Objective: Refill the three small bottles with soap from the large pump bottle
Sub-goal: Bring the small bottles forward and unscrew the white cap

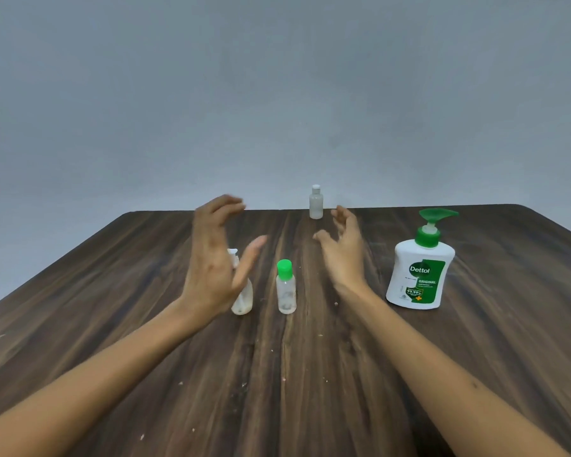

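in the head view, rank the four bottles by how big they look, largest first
1. Dettol pump bottle, clearly largest.
2. and 3. Green-capped bottle and small pump bottle look alike; the left hand partly hides the latter, so no ranking.
4. White-capped bottle looks smallest, but it stands farthest away, so true size is unsure.

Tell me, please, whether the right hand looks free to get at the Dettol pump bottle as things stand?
Probably yes. The right hand is open and holds nothing, and the pump bottle stands upright just to its right on the table, with only bare wood between them.
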